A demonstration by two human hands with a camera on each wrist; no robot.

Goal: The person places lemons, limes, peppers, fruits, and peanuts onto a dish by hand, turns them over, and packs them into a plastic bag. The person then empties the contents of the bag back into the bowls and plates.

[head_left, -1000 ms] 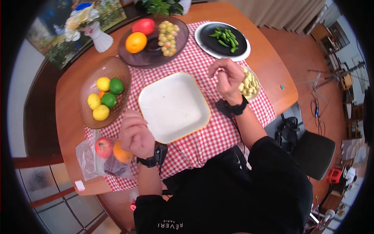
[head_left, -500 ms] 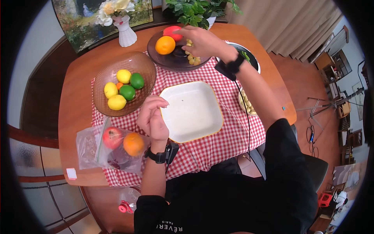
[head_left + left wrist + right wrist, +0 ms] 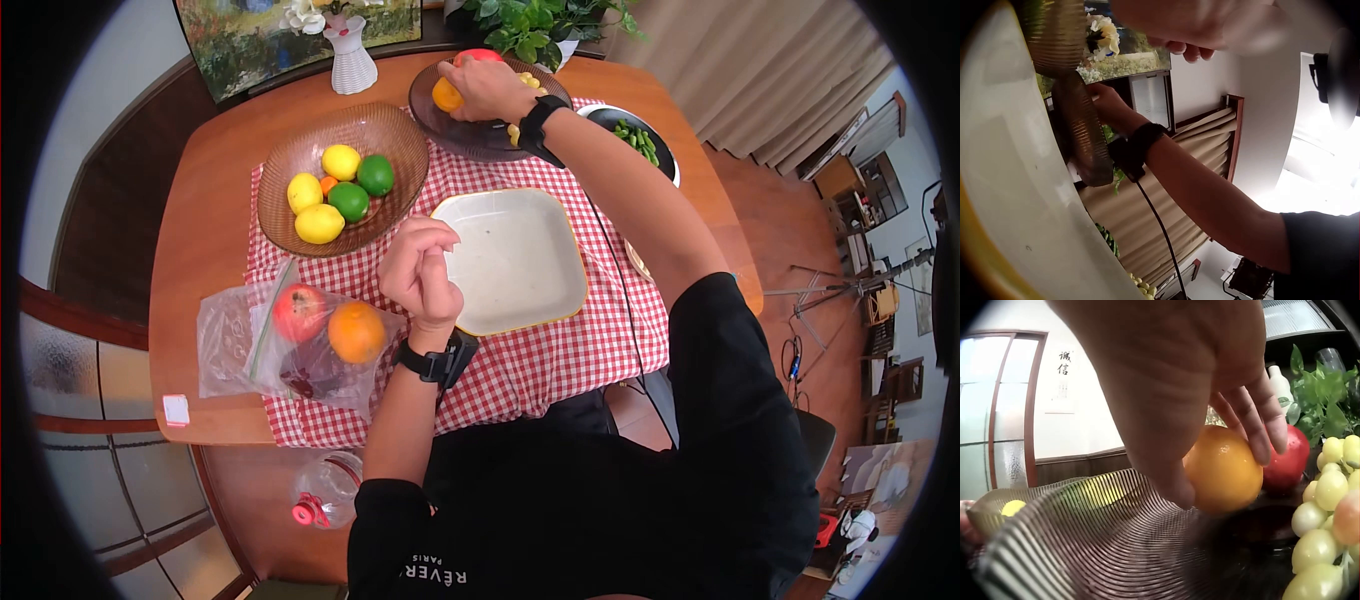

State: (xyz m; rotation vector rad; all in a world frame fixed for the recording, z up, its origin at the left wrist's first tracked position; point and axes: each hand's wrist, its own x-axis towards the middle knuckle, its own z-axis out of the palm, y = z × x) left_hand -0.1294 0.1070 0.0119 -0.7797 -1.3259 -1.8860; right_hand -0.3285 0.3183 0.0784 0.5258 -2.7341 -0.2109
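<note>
My right hand reaches into the dark ribbed glass bowl at the back of the table. Its thumb and fingers curl round an orange; the thumb is on one side and the fingertips on the other. Right behind the orange sits a red fruit, and a bunch of pale grapes lies beside it. My left hand, fingers loosely curled and holding nothing, hovers by the left edge of a white square dish with a yellow rim.
Left of the dish, an amber glass bowl holds lemons and green citrus. A plastic bag with a pomegranate and another orange lies at the front left. Green peppers sit on a black plate at right. A cable hangs from my right wrist.
My right hand has gone from beside the dish to the back bowl, passing over the grapes to the orange, and now grips it. The left hand stays by the dish. The head view has shifted.
</note>
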